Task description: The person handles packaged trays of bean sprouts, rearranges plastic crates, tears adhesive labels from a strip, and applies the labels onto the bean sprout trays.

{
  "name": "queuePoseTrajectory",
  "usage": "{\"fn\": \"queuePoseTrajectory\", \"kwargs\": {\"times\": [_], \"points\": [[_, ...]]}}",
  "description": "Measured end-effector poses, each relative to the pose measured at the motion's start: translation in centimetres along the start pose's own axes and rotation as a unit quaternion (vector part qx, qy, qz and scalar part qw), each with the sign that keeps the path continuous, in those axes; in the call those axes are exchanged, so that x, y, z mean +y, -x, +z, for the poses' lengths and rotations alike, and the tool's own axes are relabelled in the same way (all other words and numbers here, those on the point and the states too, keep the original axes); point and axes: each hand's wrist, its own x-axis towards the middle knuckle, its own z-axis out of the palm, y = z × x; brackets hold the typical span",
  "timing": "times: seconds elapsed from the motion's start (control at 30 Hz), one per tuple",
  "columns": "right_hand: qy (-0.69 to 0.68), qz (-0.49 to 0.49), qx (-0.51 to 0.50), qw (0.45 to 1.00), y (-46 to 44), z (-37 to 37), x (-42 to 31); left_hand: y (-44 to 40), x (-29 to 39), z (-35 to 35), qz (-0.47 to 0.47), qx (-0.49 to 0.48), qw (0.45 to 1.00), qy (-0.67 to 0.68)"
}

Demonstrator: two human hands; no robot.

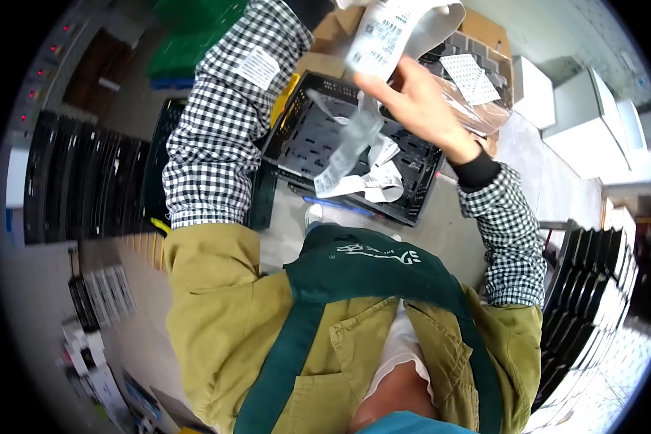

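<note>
A long white strip of printed barcode labels (385,32) hangs from the top edge of the view and loops at the upper right. My right hand (428,105) is at its lower part, thumb in front of the strip and the other fingers partly hidden by it; the hand appears closed on the strip. The strip's tail runs blurred below the thumb and lies in loose curls (385,181) in a black plastic crate (419,195). My left arm, in a checked sleeve (220,137), reaches to the top edge, where the left hand is out of view.
Behind my right hand a cardboard box (487,32) holds dark trays, a printed white sheet (470,78) and clear plastic wrap. Stacked black trays stand at the left (83,181) and right (582,304). White boxes (582,119) line the far right. A green crate (260,199) adjoins the black one.
</note>
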Motion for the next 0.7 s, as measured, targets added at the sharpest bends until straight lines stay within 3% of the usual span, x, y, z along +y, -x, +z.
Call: {"fn": "queuePoseTrajectory", "kwargs": {"times": [0.07, 0.13, 0.17, 0.2, 0.27, 0.33, 0.37, 0.4, 0.43, 0.47, 0.5, 0.6, 0.63, 0.7], "points": [[-0.017, 0.055, 0.018, 0.998, -1.9, 1.8, -0.9, 0.7, -1.5, -0.3, -0.146, 0.076, 0.976, 0.143], [-0.028, 0.107, 0.104, 0.988, -3.2, 1.1, -1.4, 3.2, -6.0, -0.9, -0.138, 0.010, 0.987, 0.084], [-0.049, 0.118, 0.215, 0.968, -4.8, 1.7, -2.5, 5.8, -8.2, -1.6, -0.142, -0.016, 0.989, 0.039], [-0.017, 0.142, 0.255, 0.956, -5.8, 1.0, -3.9, 7.8, -10.4, -1.8, -0.148, -0.039, 0.988, -0.015], [-0.191, 0.124, 0.338, 0.913, -7.4, -1.6, -2.1, 10.3, -12.8, -2.2, -0.162, -0.077, 0.980, -0.080], [-0.392, 0.008, 0.333, 0.858, -7.8, -1.8, -0.5, 10.4, -12.8, -3.5, -0.147, -0.080, 0.985, -0.045], [-0.338, 0.060, 0.399, 0.850, -4.0, -1.2, -1.9, 8.6, -12.4, -1.6, -0.131, -0.078, 0.988, -0.017], [-0.281, 0.095, 0.355, 0.887, -3.1, 0.8, -0.1, 8.1, -11.4, -2.6, -0.093, -0.068, 0.992, 0.045], [-0.130, 0.119, 0.246, 0.953, -1.5, 3.1, 1.6, 6.9, -9.7, -2.8, -0.051, -0.066, 0.991, 0.107], [0.001, 0.119, 0.142, 0.983, -0.7, 6.1, 1.4, 5.8, -7.3, -2.7, -0.021, -0.077, 0.983, 0.168], [0.017, 0.060, 0.090, 0.994, -0.4, 9.2, 0.6, 4.8, -5.7, -2.6, -0.004, -0.090, 0.972, 0.216], [0.072, 0.001, 0.132, 0.989, -2.7, 8.5, -2.5, 4.1, -7.4, -2.7, -0.005, -0.116, 0.976, 0.184], [0.231, 0.015, 0.206, 0.951, -1.9, 5.5, -1.2, 4.7, -10.7, -2.7, -0.007, -0.118, 0.986, 0.113], [0.081, -0.035, 0.357, 0.930, -3.4, 1.4, -2.8, 4.9, -16.1, -2.9, -0.001, -0.126, 0.991, -0.038]]}}
